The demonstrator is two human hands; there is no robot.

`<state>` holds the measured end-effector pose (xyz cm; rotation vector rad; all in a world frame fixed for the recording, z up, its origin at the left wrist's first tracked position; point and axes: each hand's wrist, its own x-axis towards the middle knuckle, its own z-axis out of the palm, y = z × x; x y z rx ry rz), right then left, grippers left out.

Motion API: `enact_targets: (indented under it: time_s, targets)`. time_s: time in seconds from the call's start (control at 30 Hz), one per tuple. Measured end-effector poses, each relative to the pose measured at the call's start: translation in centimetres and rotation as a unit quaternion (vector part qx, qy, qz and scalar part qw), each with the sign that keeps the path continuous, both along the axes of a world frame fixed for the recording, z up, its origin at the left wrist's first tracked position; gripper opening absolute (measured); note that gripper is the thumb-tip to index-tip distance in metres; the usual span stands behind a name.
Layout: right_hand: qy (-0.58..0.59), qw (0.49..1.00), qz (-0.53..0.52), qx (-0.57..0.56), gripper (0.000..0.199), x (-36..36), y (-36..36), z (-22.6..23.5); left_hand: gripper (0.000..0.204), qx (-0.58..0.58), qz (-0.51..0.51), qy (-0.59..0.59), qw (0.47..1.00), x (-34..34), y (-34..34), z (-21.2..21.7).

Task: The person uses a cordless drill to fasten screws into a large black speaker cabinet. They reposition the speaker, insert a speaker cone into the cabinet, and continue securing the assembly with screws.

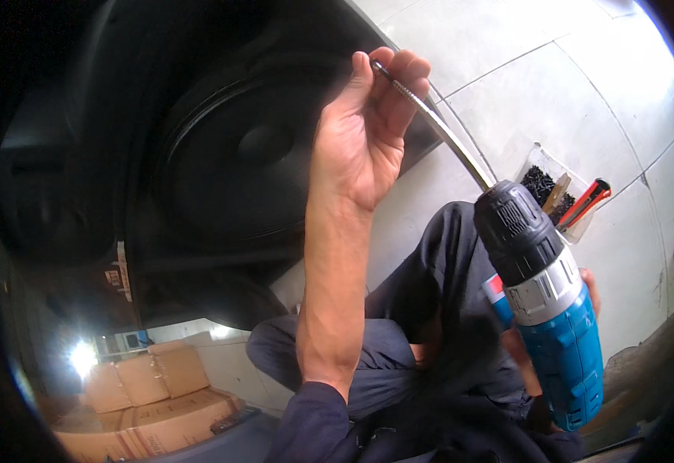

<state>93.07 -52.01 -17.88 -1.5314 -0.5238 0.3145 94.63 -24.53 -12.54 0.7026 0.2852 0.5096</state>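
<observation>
My left hand [368, 135] is raised with the palm facing me, its thumb and fingers closed about the tip of a long metal screwdriver bit [454, 143]. A small dark piece shows at that tip, too small to name. The bit runs down to the black chuck of a blue and grey cordless drill [561, 347]. My right hand [524, 361] grips the drill's handle, mostly hidden behind its body. Just left of my raised hand stands a large black speaker cabinet [221, 270] with a round cone [264, 147].
On the pale tiled floor [537, 92] at right sits a clear tray [580, 231] of small black pieces, probably screws, with a red and black utility knife [588, 202]. Cardboard boxes [152, 420] are stacked at lower left. My bent legs [352, 355] lie below the drill.
</observation>
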Motion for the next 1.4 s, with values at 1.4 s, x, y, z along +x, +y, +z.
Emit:
enact_targets:
  time_s: [1.4]
  targets:
    - [-0.164, 0.976, 0.138, 0.032, 0.039, 5.3, 6.4, -10.4, 0.025, 0.07, 0.09, 0.185, 0.976, 1.4, 4.6, -7.8]
